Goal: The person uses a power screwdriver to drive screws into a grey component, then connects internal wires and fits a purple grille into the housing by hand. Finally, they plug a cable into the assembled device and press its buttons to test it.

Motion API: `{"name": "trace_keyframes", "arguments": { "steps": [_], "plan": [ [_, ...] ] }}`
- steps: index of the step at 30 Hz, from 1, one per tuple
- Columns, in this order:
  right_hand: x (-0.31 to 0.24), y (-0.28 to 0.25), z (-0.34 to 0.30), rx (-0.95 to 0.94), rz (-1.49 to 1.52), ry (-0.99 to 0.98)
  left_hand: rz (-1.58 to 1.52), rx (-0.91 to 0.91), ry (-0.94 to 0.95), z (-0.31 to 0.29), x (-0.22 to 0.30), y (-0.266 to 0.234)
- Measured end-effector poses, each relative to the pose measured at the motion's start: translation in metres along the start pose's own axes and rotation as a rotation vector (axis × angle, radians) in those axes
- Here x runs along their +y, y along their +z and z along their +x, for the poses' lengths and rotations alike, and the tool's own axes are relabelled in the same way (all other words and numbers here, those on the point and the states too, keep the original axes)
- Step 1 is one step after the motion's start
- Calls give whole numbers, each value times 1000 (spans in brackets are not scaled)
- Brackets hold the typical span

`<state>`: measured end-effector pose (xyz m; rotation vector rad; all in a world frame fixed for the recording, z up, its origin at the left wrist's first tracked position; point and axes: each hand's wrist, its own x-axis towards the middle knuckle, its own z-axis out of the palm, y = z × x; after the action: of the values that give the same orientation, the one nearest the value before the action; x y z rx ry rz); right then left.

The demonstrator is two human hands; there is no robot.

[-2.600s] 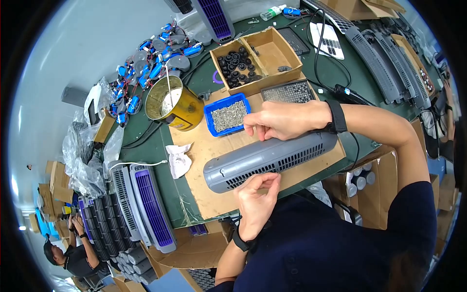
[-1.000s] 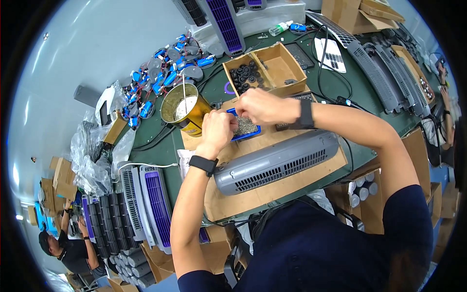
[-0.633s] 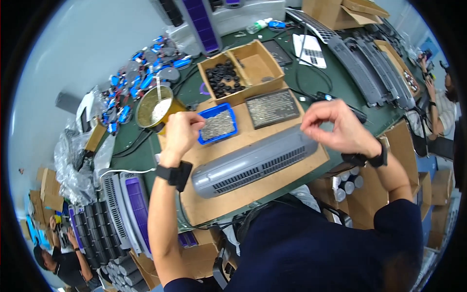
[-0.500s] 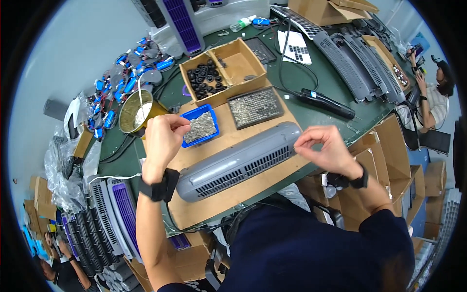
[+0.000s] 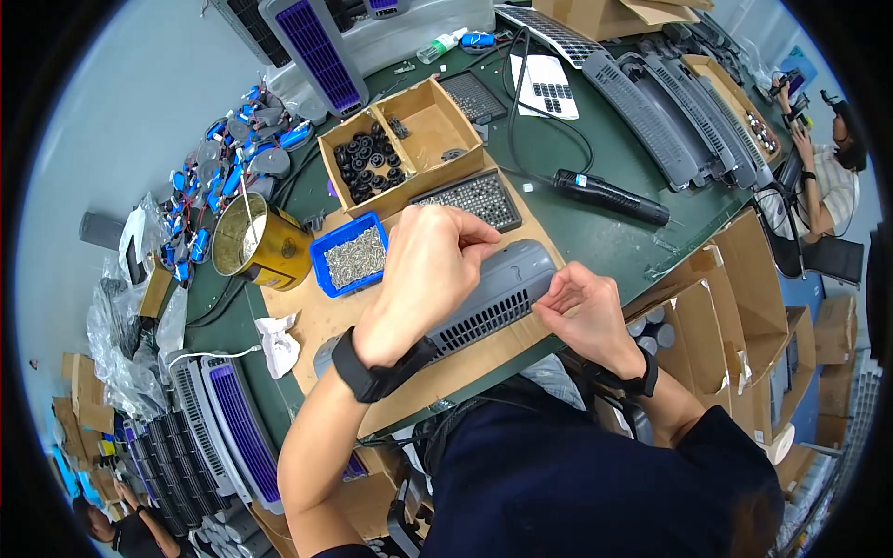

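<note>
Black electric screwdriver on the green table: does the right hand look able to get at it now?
Probably yes: the black electric screwdriver lies beyond the right hand on the green table, with nothing visible covering it or standing between them.

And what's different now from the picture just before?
The left hand moved right, from beside the blue tray to over the grey housing. I can't tell if either hand holds anything. The right hand stayed near the housing's right end; tray and housing stayed on the cardboard.

There are the person's two hands point(image 5: 433, 270), one blue tray point(image 5: 322, 268), one yellow tin point(image 5: 286, 253), one black screwdriver point(image 5: 609, 197)
</note>
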<state>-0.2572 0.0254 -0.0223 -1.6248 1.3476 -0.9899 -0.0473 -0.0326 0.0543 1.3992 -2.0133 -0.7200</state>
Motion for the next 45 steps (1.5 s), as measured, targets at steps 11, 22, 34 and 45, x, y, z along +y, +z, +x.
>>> {"name": "trace_keyframes", "arguments": {
  "steps": [11, 22, 34, 45],
  "plan": [
    [11, -4, 0, 15, 120, -21, -27, -208, -145, 30, -34, 28],
    [17, -5, 0, 18, 126, -33, -109, -321, -101, 38, -39, 40],
    [19, -6, 0, -22, 112, -50, 46, -272, 153, 35, -37, 44],
    [54, -102, 87, 202, -767, -439, 226, -203, 108, -37, -8, 14]
  ]
}}
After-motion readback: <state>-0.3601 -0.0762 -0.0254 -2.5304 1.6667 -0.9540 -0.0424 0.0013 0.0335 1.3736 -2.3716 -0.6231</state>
